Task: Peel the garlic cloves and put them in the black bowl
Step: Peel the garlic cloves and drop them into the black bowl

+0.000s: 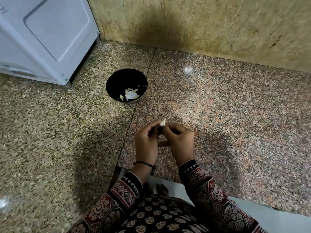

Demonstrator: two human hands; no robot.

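Small white garlic clove [162,122], long axis pointing up and away from the person, was pinched between the fingertips of left hand [147,142] and right hand [180,140] above the speckled granite counter [218,106]; its lower end was hidden. Round black bowl [117,79], holding blurred pale pieces [130,95], stood beyond.

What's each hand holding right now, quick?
Left hand: closed, pinching the garlic clove.
Right hand: closed, pinching the same garlic clove.

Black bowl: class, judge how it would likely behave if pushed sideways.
The black bowl probably slides rather than tips, since the counter looks polished and glossy. Holding only a few garlic pieces, it is likely light and easily shoved.
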